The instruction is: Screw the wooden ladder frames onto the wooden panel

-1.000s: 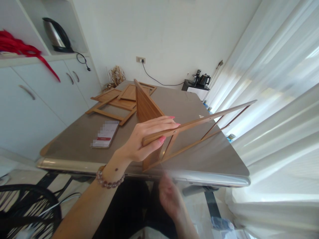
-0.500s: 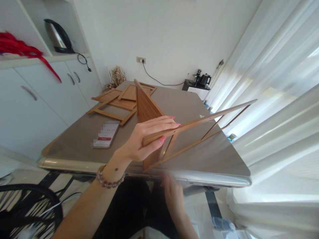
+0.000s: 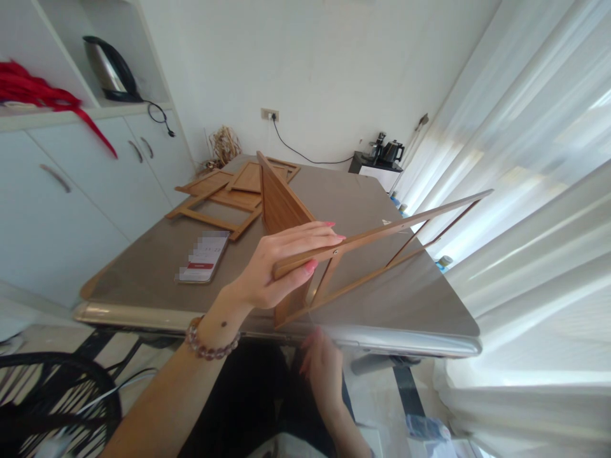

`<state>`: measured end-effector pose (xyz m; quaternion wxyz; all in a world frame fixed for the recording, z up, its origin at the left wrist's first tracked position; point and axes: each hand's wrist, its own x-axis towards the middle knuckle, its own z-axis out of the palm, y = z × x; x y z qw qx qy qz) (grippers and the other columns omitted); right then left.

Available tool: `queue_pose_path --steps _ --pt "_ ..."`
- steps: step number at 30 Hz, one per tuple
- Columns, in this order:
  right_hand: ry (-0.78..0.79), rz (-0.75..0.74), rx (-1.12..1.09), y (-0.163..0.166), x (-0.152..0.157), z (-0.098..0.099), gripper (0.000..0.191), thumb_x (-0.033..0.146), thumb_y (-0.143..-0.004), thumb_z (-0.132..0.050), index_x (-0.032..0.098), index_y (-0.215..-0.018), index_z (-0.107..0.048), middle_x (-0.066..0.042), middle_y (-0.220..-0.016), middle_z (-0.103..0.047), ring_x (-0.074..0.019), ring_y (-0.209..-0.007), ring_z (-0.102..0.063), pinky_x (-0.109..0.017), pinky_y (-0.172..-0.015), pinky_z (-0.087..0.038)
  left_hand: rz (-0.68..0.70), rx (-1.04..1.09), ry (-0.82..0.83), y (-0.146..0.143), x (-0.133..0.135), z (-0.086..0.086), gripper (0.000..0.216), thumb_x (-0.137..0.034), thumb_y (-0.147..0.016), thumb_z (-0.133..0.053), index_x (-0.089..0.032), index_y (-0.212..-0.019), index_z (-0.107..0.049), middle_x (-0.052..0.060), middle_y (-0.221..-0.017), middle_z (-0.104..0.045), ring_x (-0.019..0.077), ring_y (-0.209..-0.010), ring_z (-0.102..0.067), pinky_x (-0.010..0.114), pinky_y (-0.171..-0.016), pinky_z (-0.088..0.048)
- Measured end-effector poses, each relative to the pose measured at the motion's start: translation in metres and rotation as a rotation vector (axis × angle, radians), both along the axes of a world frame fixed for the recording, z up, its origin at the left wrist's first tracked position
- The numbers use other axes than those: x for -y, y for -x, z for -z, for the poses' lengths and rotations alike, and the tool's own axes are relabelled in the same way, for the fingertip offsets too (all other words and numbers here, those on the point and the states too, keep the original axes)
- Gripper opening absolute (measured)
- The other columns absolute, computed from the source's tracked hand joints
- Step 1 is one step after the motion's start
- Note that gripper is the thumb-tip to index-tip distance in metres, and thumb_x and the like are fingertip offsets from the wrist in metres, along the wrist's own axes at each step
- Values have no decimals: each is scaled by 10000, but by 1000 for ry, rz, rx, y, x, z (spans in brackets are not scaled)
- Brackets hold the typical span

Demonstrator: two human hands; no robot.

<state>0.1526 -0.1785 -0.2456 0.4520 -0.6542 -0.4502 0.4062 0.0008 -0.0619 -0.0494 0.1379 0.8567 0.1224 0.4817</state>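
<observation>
My left hand (image 3: pixel 281 261), with a beaded bracelet at the wrist, is closed around the near end of a wooden frame (image 3: pixel 377 236). The frame stands on edge on the table and stretches to the right, with crossbars between its two long rails. A small metal fitting shows in the upper rail beside my fingertips. Behind my hand, an upright wooden panel (image 3: pixel 285 197) meets the frame's near end; the joint is partly hidden. Below the table's front edge, above my lap, is my right hand (image 3: pixel 324 369), its fingers curled together. Whatever they hold is too small to make out.
More wooden frames and panels (image 3: pixel 205 219) lie at the back left of the table (image 3: pixel 143 280). A phone (image 3: pixel 204 257) rests left of my left hand. Curtains (image 3: pixel 525 254) hang on the right. A black fan (image 3: pixel 52 407) is at lower left.
My right hand has shifted slightly left and its fingers have curled in more. The left hand, frame and panel have stayed in place.
</observation>
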Motion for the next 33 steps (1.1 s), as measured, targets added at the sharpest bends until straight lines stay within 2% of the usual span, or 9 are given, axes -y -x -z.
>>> queue_pose_path --steps 6,13,17,19,22,25,30,33 --pt "38 -39 -78 2 1 -9 792 831 -857 -271 171 -713 -685 13 -345 -494 -89 -302 -414 -201 -380 -307 -2 -10 -4 0 0 -1 402 -207 -926 -482 -179 -1303 -619 64 -1351 -642 181 -1351 -534 388 -1203 -413" --pt "98 -15 -294 -1 -3 -14 766 885 -777 -356 180 -605 -600 16 -332 -471 -70 -274 -351 -191 -328 -225 -4 -9 -5 0 -1 0 397 -204 -929 -479 -186 -1300 -619 53 -1357 -638 166 -1351 -533 365 -1214 -399" --pt "111 -32 -463 -3 -4 -12 681 819 -817 -420 183 -665 -611 61 -330 -411 -63 -285 -314 -190 -336 -241 -12 -26 5 1 -1 1 405 -216 -932 -475 -192 -1313 -610 55 -1366 -631 178 -1355 -529 385 -1215 -397" --pt "120 -74 -469 -3 -4 -11 669 789 -853 -397 177 -719 -630 57 -354 -435 -67 -302 -333 -191 -349 -255 -14 -15 9 1 0 0 410 -221 -929 -479 -196 -1318 -607 57 -1358 -637 188 -1350 -535 396 -1207 -406" --pt "77 -94 -286 -4 -1 -10 692 761 -904 -300 171 -773 -636 14 -433 -536 -92 -348 -428 -204 -374 -298 -9 -3 8 0 1 -1 406 -226 -924 -484 -204 -1307 -616 58 -1344 -647 197 -1338 -548 413 -1192 -425" --pt "-71 -102 104 -10 1 -7 637 659 -979 -223 174 -889 -626 -13 -524 -614 -128 -430 -541 -227 -452 -374 1 7 -1 0 1 -2 407 -221 -921 -487 -190 -1304 -619 69 -1332 -654 195 -1336 -551 412 -1191 -430" --pt "-282 -188 592 -24 1 -2 578 595 -1011 -236 170 -1011 -628 -75 -744 -714 -174 -585 -658 -260 -521 -390 -9 -12 -2 0 0 -1 406 -230 -930 -471 -204 -1309 -614 65 -1340 -649 201 -1340 -546 434 -1195 -422" --pt "-397 -203 856 -29 1 -4 527 564 -1019 -272 183 -1042 -635 -48 -714 -695 -174 -623 -661 -259 -537 -376 -12 -15 0 0 0 -1 408 -234 -928 -475 -208 -1311 -612 63 -1343 -647 204 -1343 -544 433 -1195 -421"
